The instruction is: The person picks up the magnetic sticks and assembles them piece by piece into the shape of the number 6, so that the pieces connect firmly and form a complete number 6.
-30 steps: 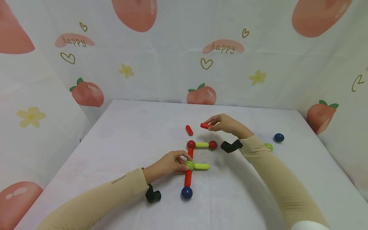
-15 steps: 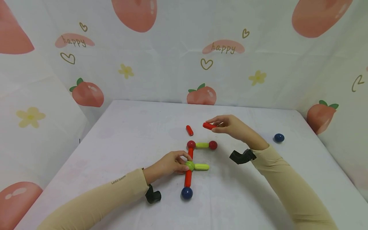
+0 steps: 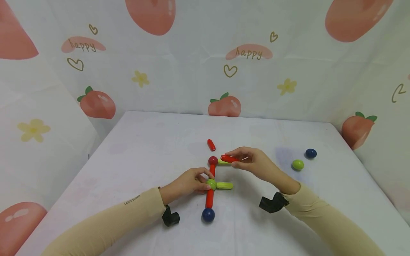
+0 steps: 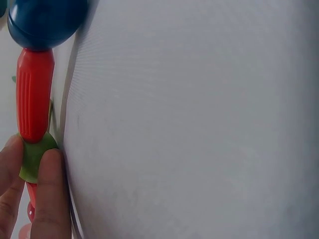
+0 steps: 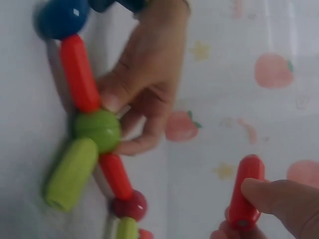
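Observation:
My left hand (image 3: 189, 182) pinches the green ball (image 5: 98, 131) in the middle of a toy rod-and-ball figure lying on the table. A red rod (image 4: 35, 94) joins that ball to a blue ball (image 3: 208, 215) at the near end. Another red rod leads away to a red ball (image 3: 213, 161). From the green ball a yellow-green rod (image 3: 225, 185) sticks out to the right, its far end bare. My right hand (image 3: 257, 167) holds a loose red rod (image 3: 229, 159) between thumb and fingers above the upper yellow-green rod, hiding the second red ball in the head view.
Beyond the figure lies one more red rod (image 3: 211, 145). To the right are a loose green ball (image 3: 298, 164) and a dark blue ball (image 3: 310, 153). A patterned cloth backdrop (image 3: 192, 78) stands behind the white table (image 3: 153, 142).
My right hand, holding the red rod, first shifts slightly right, then comes nearer and lower, over the figure's upper arm. The loose green ball shows again beside that forearm. My left hand stays put.

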A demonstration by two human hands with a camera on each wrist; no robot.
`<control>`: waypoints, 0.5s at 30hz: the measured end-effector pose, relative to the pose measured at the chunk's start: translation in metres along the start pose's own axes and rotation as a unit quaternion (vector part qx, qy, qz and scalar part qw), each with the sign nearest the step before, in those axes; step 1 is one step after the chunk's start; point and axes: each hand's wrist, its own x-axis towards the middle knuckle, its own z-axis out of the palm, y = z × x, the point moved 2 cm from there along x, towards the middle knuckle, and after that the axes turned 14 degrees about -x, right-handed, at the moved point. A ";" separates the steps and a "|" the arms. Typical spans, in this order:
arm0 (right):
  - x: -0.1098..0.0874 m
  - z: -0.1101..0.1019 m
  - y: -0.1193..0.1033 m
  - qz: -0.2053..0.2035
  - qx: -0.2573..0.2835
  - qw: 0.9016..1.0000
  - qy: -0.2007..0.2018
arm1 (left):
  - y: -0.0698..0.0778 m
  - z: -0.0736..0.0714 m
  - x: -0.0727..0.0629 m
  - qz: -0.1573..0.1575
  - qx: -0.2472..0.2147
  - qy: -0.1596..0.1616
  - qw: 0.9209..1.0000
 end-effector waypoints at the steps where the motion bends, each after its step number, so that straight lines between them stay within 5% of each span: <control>1: -0.003 0.003 0.000 -0.003 -0.004 1.000 0.001 | 0.000 0.000 0.000 -0.001 0.000 0.000 1.000; 15: -0.040 0.042 0.003 -0.017 -0.019 0.995 -0.094 | 0.003 0.000 -0.001 -0.005 0.015 0.007 1.000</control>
